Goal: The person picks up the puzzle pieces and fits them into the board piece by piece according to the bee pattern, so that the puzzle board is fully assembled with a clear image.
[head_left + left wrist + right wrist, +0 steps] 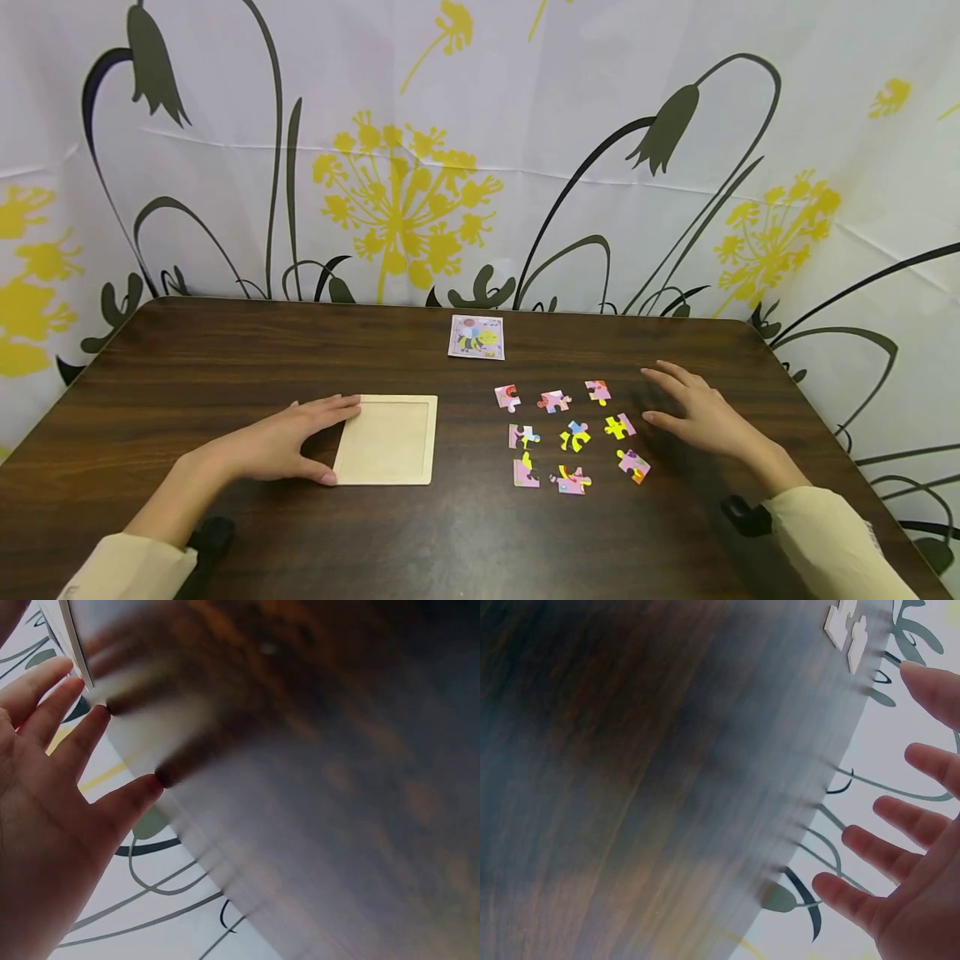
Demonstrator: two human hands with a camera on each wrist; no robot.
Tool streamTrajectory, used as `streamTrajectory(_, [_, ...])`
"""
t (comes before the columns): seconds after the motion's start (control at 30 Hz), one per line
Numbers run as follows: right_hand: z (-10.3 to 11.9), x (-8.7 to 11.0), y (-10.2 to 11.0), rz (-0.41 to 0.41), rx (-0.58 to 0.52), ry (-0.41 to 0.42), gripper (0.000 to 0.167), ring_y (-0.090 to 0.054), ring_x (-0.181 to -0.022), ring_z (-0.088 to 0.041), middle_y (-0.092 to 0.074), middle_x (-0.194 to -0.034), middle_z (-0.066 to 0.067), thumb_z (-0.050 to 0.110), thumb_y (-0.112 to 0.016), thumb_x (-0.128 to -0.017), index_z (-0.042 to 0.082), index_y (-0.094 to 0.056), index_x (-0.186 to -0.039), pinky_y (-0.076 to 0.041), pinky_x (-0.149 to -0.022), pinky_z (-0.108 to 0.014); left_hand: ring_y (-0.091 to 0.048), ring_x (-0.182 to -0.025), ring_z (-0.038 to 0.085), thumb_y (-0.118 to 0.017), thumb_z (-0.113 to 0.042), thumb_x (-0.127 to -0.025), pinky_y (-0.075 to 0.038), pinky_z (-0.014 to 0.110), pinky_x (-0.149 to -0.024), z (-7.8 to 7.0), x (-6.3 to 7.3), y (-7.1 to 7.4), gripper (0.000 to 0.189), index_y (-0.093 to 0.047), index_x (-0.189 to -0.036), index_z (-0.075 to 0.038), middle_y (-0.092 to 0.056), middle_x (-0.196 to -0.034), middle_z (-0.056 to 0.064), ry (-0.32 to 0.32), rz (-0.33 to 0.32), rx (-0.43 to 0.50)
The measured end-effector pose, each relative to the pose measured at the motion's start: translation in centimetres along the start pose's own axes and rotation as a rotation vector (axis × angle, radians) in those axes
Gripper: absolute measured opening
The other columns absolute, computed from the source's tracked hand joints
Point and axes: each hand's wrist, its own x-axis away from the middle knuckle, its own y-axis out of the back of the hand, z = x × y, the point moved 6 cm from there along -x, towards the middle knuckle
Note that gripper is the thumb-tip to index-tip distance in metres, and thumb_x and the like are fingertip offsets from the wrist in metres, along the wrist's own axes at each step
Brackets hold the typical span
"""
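A square, pale wooden puzzle tray (386, 440) with a raised rim lies on the table, left of centre. My left hand (288, 437) rests along its left side, thumb by the near corner and fingertips at the far one. In the left wrist view the fingers (82, 739) are spread and fairly straight. Several jigsaw pieces (575, 437), printed in pink, yellow and blue, lie apart in rough rows right of the tray. Beside them on the right, my right hand (705, 415) holds nothing, its fingers loosely extended. In the right wrist view those fingers (885, 851) are spread.
At the back of the dark wooden table (300, 533) lies a small square picture card (477, 337) showing a bee. A white curtain (570, 83) with flower prints hangs right behind the table.
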Motion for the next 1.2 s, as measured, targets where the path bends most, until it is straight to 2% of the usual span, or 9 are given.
streamTrajectory(0.27, [0.9,-0.9,0.0,0.017,-0.057,0.024,0.060,-0.030,-0.124,-0.044,-0.034,-0.138,-0.021,0.031,-0.065,-0.085,0.004,-0.043,-0.134,-0.028,-0.093,-0.063,-0.030,-0.128,0.040,-0.069,-0.053,-0.072,-0.017,0.067,-0.096,0.0,-0.1,-0.1,0.091,-0.037,-0.138,0.001,-0.029,-0.144,0.019,0.039,-0.018,-0.041])
streamTrajectory(0.4, [1.6,-1.6,-0.2,0.041,-0.070,0.039,0.060,-0.030,-0.124,-0.043,-0.035,-0.138,-0.021,0.030,-0.065,-0.086,0.003,-0.042,-0.134,-0.029,-0.094,-0.062,-0.032,-0.127,0.042,-0.065,-0.056,-0.073,-0.020,0.068,-0.094,-0.1,-0.1,0.1,0.090,-0.038,-0.137,0.001,-0.030,-0.143,0.021,0.030,-0.027,-0.064])
streamTrajectory(0.63, [3.3,-2.8,-0.4,0.080,-0.077,0.083,0.057,-0.032,-0.125,-0.042,-0.035,-0.138,-0.022,0.024,-0.065,-0.086,0.002,-0.043,-0.134,-0.029,-0.096,-0.059,-0.031,-0.127,0.042,-0.063,-0.059,-0.072,-0.022,0.067,-0.094,-0.3,-0.1,0.1,0.093,-0.036,-0.137,0.002,-0.030,-0.143,0.020,0.043,-0.028,-0.088])
streamTrajectory(0.9, [5.5,-4.4,-0.2,0.091,-0.134,0.122,0.052,-0.035,-0.126,-0.035,-0.040,-0.137,-0.016,0.019,-0.064,-0.086,0.006,-0.045,-0.133,-0.031,-0.098,-0.053,-0.034,-0.126,0.040,-0.061,-0.063,-0.072,-0.024,0.066,-0.094,-0.2,-0.2,-0.2,0.097,-0.033,-0.139,0.002,-0.032,-0.142,0.019,0.060,-0.052,-0.153])
streamTrajectory(1.03, [6.6,-5.5,-0.3,0.083,-0.160,0.161,0.049,-0.040,-0.123,-0.032,-0.046,-0.132,-0.014,0.024,-0.064,-0.087,0.007,-0.049,-0.130,-0.035,-0.097,-0.051,-0.034,-0.125,0.041,-0.059,-0.064,-0.073,-0.025,0.067,-0.093,-0.2,-0.2,-0.2,0.097,-0.032,-0.139,0.002,-0.032,-0.142,0.020,0.048,-0.066,-0.161])
streamTrajectory(1.2, [7.9,-6.8,-1.0,0.079,-0.172,0.214,0.045,-0.046,-0.117,-0.030,-0.054,-0.123,-0.013,0.021,-0.065,-0.085,0.000,-0.054,-0.124,-0.037,-0.095,-0.048,-0.034,-0.125,0.041,-0.060,-0.063,-0.073,-0.024,0.068,-0.092,-0.3,-0.2,-0.2,0.097,-0.032,-0.139,0.002,-0.032,-0.142,0.020,0.041,-0.067,-0.151])
